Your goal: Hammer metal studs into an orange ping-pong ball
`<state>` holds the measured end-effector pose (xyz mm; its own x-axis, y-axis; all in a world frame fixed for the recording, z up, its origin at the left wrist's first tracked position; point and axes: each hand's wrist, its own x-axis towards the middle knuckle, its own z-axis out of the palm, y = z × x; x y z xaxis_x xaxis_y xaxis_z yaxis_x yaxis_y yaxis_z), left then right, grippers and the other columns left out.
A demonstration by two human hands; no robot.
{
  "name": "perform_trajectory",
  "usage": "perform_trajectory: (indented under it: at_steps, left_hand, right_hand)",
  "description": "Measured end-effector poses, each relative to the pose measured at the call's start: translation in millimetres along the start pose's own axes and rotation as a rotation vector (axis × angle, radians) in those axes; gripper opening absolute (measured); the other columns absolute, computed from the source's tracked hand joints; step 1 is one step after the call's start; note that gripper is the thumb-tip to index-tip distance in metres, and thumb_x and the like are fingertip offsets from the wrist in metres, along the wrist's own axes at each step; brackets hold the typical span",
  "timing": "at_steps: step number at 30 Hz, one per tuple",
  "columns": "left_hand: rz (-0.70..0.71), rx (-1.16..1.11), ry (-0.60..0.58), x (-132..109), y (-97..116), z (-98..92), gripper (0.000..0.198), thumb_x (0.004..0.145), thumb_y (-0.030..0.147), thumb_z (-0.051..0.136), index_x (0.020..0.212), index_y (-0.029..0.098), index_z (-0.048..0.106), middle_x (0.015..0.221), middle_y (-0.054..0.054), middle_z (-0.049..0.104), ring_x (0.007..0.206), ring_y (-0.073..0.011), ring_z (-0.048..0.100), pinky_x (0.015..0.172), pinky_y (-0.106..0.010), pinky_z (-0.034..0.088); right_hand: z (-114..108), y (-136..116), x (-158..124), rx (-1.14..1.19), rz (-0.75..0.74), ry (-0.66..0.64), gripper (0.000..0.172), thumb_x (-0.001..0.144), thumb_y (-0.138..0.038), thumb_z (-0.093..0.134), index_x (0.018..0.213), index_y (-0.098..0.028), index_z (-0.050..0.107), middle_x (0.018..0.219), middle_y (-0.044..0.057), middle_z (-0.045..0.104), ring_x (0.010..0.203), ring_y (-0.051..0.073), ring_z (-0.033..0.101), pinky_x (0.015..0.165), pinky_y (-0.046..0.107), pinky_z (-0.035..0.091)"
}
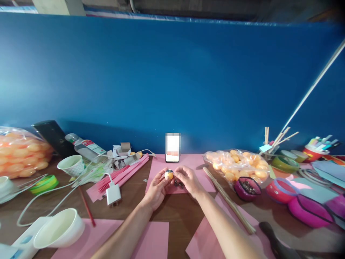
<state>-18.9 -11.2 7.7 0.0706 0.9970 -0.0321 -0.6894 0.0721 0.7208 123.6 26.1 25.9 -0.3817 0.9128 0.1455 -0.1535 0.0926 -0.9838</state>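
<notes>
Head-worn cam | aimed forward, down | blue wall point(172, 79) farther, 12 o'clock | table point(178, 216) near, 6 o'clock

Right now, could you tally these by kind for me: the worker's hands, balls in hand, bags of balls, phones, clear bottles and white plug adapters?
Hands: 2, left hand and right hand
Held ball: 1
Bags of balls: 2, left bag and right bag
Phone: 1
Clear bottle: 1
White plug adapter: 1
Total: 8

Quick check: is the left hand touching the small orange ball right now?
Touching. The head view shows the left hand gripping the orange ball at its side, with no gap between them.
</notes>
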Motion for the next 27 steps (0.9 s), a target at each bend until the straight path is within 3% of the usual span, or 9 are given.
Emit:
perform_trajectory:
  at_steps: [12, 23, 27]
  left_hand:
    - [-0.005, 0.013, 0.023, 0.5, 0.3, -0.1, 0.05, 0.071, 0.013, 0.065, 0.118, 0.022, 0.051, 0.097, -0.004, 0.064, 0.086, -0.0149, 0.062, 0.086, -0.031, 0.046]
    - [-0.011, 0.073, 0.064, 1.4, -2.7, -4.3, 0.062, 0.068, 0.014, 0.069, 0.125, 0.022, 0.046, 0.097, -0.006, 0.065, 0.078, -0.0147, 0.064, 0.074, -0.027, 0.051]
    - [-0.005, 0.077, 0.047, 2.3, -4.6, -5.5, 0.061, 0.068, 0.015, 0.068, 0.125, 0.021, 0.047, 0.102, -0.007, 0.065, 0.087, -0.0173, 0.063, 0.08, -0.029, 0.049]
  right_hand:
    - [-0.2, 9.4, 3.3, -0.154, -0.073, 0.054, 0.022, 0.073, -0.04, 0.063, 0.075, -0.017, 0.06, 0.069, 0.0, 0.064, 0.062, 0.013, 0.058, 0.06, 0.024, 0.046]
    - [1.2, 7.6, 0.7, -0.194, -0.073, 0.011, 0.022, 0.078, -0.039, 0.057, 0.078, -0.018, 0.059, 0.069, 0.001, 0.064, 0.063, 0.015, 0.06, 0.063, 0.027, 0.048]
    - [2.0, 4.3, -0.3, -0.275, -0.115, 0.034, 0.019, 0.078, -0.037, 0.058, 0.076, -0.018, 0.061, 0.071, 0.0, 0.064, 0.064, 0.013, 0.057, 0.064, 0.025, 0.046]
